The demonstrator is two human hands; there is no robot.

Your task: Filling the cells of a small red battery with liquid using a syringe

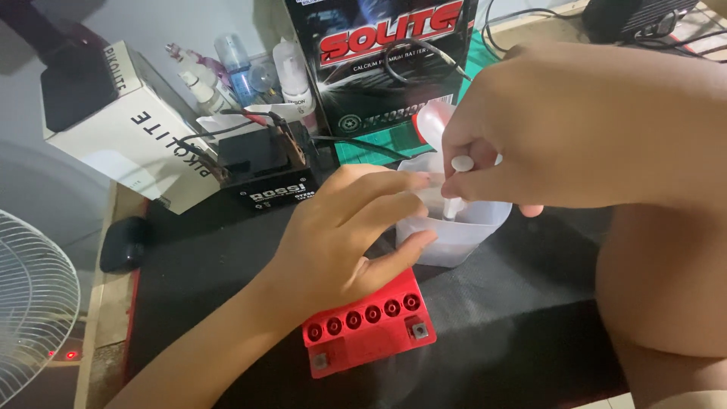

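Your left hand [344, 235] at centre, fingers loosely spread, curled against translucent plastic cup [454, 231], palm over red battery [371, 329]. Your right hand [545, 129] at 1 o'clock, thumb and forefinger pinching small white plunger [459, 182] standing in cup. Cup sits just past battery's far edge, on black mat [522, 318]. Small black battery [269, 163] at 11 o'clock.
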